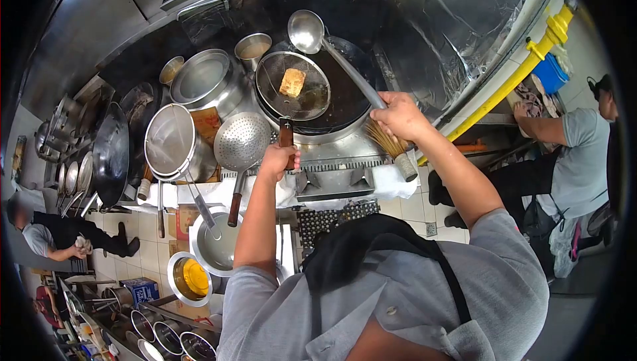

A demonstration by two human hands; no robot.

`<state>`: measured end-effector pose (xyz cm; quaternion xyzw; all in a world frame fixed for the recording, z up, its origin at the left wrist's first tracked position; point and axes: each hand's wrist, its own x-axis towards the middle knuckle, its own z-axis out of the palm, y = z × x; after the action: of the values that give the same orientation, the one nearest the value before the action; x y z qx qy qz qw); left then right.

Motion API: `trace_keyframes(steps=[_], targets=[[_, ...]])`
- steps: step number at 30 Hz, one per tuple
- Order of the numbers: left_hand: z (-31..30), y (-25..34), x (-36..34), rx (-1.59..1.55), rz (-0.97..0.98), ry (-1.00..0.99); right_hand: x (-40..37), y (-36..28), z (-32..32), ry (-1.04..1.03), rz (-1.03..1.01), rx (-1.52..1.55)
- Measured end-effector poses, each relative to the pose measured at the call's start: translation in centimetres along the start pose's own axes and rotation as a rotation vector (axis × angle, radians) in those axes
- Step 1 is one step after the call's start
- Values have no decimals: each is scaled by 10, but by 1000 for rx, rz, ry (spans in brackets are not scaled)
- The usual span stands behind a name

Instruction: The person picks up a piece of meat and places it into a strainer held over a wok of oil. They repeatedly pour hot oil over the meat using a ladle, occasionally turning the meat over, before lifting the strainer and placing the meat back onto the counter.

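My left hand [280,160] is closed around the wooden handle of a wire-mesh strainer [310,99]. One golden-brown fried block [292,83] rests in the strainer, which is held over a large dark wok [348,102]. My right hand [399,117] grips the grey handle of a metal ladle [306,32]; its bowl is raised beyond the strainer, over the back of the wok. Below my right hand a bamboo brush [394,153] lies at the stove's edge. A perforated skimmer [241,141] lies just left of my left hand.
Left of the wok stand a lidded steel pot [202,79], a small pot [253,47] and a fine sieve [170,139]. A black wok [111,152] leans farther left. A pan of yellow liquid [195,277] stands low behind. Co-workers [580,155] are at both sides; a yellow pipe [504,92] runs right.
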<state>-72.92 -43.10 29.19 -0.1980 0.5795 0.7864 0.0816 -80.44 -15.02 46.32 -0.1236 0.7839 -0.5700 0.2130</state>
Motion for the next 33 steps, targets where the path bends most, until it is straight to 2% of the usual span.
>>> trace_keyframes(steps=[6, 10, 12, 14, 16, 18, 20, 21, 24, 25, 28, 33], targets=[[2, 2, -6, 8, 1, 6, 3, 6, -2, 2, 32, -8], [0, -1, -6, -23, 22, -14, 21, 33, -8, 15, 0, -99], [1, 1, -8, -37, 35, 18, 30, 52, -10, 125, -10, -385], [-1, 3, -9, -50, 46, 54, 35, 71, -11, 160, -71, -475], [-4, 4, -10, -20, 53, 106, 29, 82, -8, 396, -175, -731], [-6, 6, -10, -13, 54, 123, 32, 99, -9, 401, -210, -777], [-6, 10, -9, -4, 60, 137, 30, 97, -10, 156, 68, -575], [-5, 11, -7, 16, 51, 148, 29, 94, -11, 160, 66, -572], [1, 14, -3, 59, 6, 155, 28, 81, -24, -197, 561, 779], [3, 15, -2, 74, -28, 161, 30, 72, -26, -135, 710, 1041], [14, 22, -3, 57, -87, 182, 23, 66, -34, -201, 666, 1134], [14, 19, 10, -85, -142, 54, 10, 35, -36, -224, 571, 992]])
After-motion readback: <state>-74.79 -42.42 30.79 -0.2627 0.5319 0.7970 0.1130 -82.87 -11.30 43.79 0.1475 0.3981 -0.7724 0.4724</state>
